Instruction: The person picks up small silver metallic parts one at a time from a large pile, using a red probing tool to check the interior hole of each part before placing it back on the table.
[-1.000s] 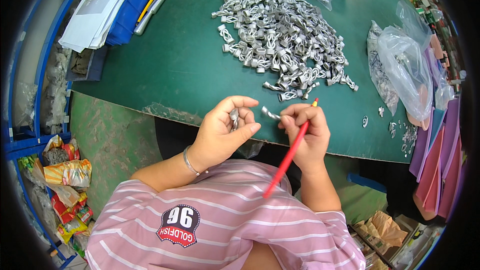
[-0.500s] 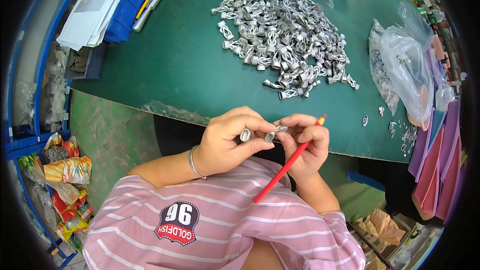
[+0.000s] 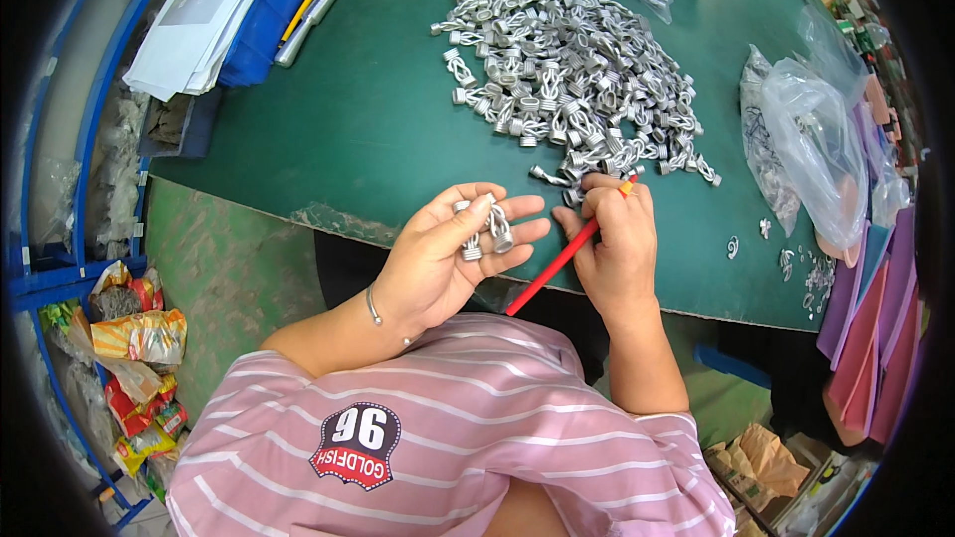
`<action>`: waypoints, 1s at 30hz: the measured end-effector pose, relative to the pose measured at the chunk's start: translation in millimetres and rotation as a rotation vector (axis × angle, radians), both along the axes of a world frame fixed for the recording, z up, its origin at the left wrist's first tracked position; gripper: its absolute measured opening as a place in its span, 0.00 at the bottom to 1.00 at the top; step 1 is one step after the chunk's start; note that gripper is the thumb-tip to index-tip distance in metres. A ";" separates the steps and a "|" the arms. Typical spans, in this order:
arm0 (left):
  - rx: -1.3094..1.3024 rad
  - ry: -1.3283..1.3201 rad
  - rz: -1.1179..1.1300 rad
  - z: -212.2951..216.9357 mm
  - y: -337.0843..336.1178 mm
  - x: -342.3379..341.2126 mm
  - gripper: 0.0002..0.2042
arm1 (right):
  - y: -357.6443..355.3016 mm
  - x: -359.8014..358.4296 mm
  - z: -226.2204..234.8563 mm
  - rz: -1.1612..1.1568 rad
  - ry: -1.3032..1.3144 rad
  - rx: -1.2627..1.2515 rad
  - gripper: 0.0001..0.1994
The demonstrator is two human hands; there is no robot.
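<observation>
a few small silver metal fittings [image 3: 484, 229] are cradled in the left hand [image 3: 448, 259], which is turned palm up just off the near edge of the green worktop [image 3: 348, 119]; its fingers [image 3: 512, 207] are spread apart and only loosely curled, so the fittings are rested on rather than clamped. a red pencil-like stick [image 3: 562, 259] is gripped in the right hand [image 3: 617, 249], whose fingers are closed together around its upper end, the tip being pointed at the nearest pieces of a large heap of the same silver fittings [image 3: 572, 80] spread over the middle of the worktop. whether one of those pieces is also pinched there cannot be told. clear plastic bags [image 3: 811, 139] are seen at the right, and stacked papers [image 3: 199, 10] at the far left corner. a thin bracelet [image 3: 372, 304] is worn on the left wrist.
</observation>
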State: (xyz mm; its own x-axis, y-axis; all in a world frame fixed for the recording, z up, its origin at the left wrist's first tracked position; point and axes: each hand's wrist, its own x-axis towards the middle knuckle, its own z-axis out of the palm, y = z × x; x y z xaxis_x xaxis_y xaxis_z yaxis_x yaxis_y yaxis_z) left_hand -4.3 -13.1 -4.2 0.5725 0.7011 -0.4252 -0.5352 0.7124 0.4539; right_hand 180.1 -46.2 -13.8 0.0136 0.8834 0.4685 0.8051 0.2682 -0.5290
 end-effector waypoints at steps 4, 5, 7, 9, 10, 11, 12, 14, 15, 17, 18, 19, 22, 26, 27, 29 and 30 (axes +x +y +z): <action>-0.002 0.044 0.009 3.4 0.8 1.8 0.11 | -5.5 -1.8 0.1 0.023 -0.017 -0.041 0.14; 0.001 0.050 0.006 3.2 0.3 2.0 0.11 | -7.4 -1.6 0.1 0.024 -0.012 -0.034 0.14; 0.008 0.060 0.003 3.1 -0.8 2.4 0.11 | -10.2 -1.2 0.2 -0.023 -0.012 0.008 0.14; 0.014 0.065 0.004 3.0 -1.4 2.1 0.11 | -14.0 -0.3 0.4 -0.082 -0.014 0.002 0.14; 0.014 0.065 0.004 2.8 -1.9 2.2 0.11 | -17.3 2.1 0.8 -0.118 -0.015 -0.025 0.14; 0.015 0.063 0.005 2.9 -2.1 2.7 0.11 | -20.3 5.4 1.6 -0.154 -0.017 -0.051 0.14; 0.016 0.062 0.006 3.1 -2.5 3.0 0.11 | -22.9 9.9 -1.7 -0.137 -0.025 -0.091 0.14; -0.001 0.055 -0.006 2.5 -1.5 2.8 0.11 | -25.3 13.1 -3.6 -0.144 -0.019 -0.040 0.13; -0.009 0.051 -0.012 2.5 -0.9 2.8 0.11 | -26.0 14.2 -4.4 -0.148 -0.016 -0.015 0.13; -0.013 0.061 -0.027 3.4 0.0 3.3 0.11 | -27.6 14.3 -6.3 -0.175 0.216 -0.013 0.12; -0.015 0.066 -0.036 3.7 0.5 3.5 0.10 | -30.1 12.4 -6.6 -0.195 0.343 -0.045 0.11; 0.008 0.103 -0.053 2.1 0.0 3.1 0.10 | -31.5 11.4 -7.3 -0.215 0.471 -0.077 0.11; 0.068 0.202 -0.052 -2.7 -5.1 6.0 0.08 | -28.9 9.5 -9.4 -0.127 0.265 -0.019 0.12; 0.077 0.142 -0.042 -4.0 -7.6 6.1 0.04 | -28.9 4.0 -3.0 -0.066 0.210 0.017 0.16; 0.095 0.137 -0.058 -4.7 -7.9 5.7 0.04 | -27.7 3.0 -2.5 -0.047 0.152 -0.003 0.17; 0.132 0.126 -0.089 -5.8 -7.8 3.3 0.03 | -25.8 0.1 -4.4 -0.076 0.040 0.013 0.17; 0.135 0.138 -0.080 -5.7 -8.5 3.8 0.04 | -24.5 1.9 -4.7 -0.074 0.025 0.032 0.16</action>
